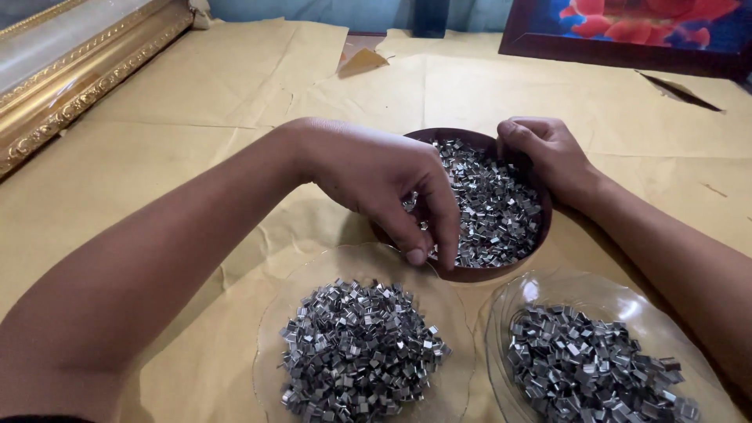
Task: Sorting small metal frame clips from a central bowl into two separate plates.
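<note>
A round dark brown bowl [540, 235] holds a heap of small shiny metal clips [493, 207]. My left hand [376, 176] reaches over its near-left rim, fingers curled down into the clips and pinching some. My right hand [548, 153] grips the bowl's far-right rim. In front stand two clear glass dishes: the left dish [270, 345] carries a pile of the same clips [360, 348], and the right dish [501, 321] carries another pile [587, 364].
Creased brown paper [196, 157] covers the work surface. An ornate gold picture frame [70, 86] lies at the far left. A dark-framed painting with red flowers [634, 27] leans at the back right. A torn paper flap [362, 61] sits near the back.
</note>
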